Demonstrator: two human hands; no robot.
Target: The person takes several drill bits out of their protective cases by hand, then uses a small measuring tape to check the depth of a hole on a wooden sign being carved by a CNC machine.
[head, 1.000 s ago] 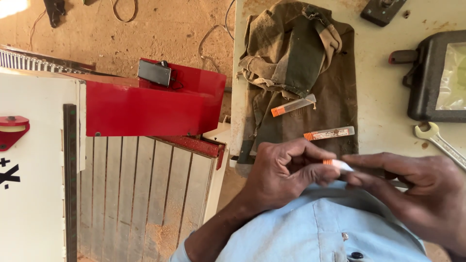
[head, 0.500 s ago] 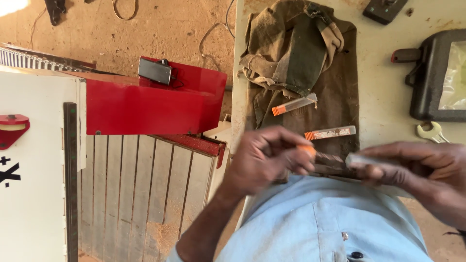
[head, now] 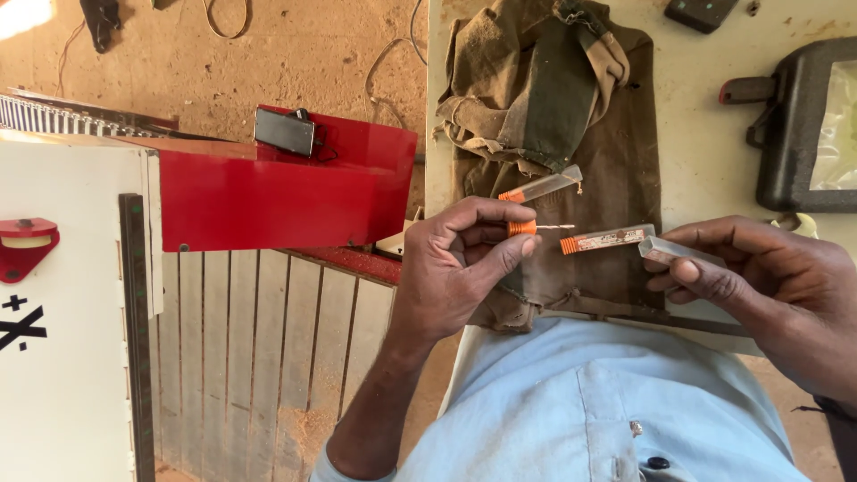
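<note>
My left hand (head: 460,263) pinches a small orange cap (head: 521,228) with a thin metal bit sticking out to the right. My right hand (head: 759,286) holds a clear plastic tube (head: 683,253), now apart from the cap. Both hands hover over a brown cloth pouch (head: 571,134) lying on a white table (head: 705,143). On the pouch lie two more clear tubes with orange caps, one (head: 541,186) above my left fingers and one (head: 607,239) between my hands.
A red machine housing (head: 268,196) with a small black box (head: 284,131) stands left of the table. A white panel (head: 62,312) is at far left. A dark case (head: 808,125) and a wrench end (head: 794,223) lie at the table's right. Sawdust covers the floor.
My hands were together on one tube. They have pulled apart: the left took the orange cap with its bit out, the right kept the clear tube.
</note>
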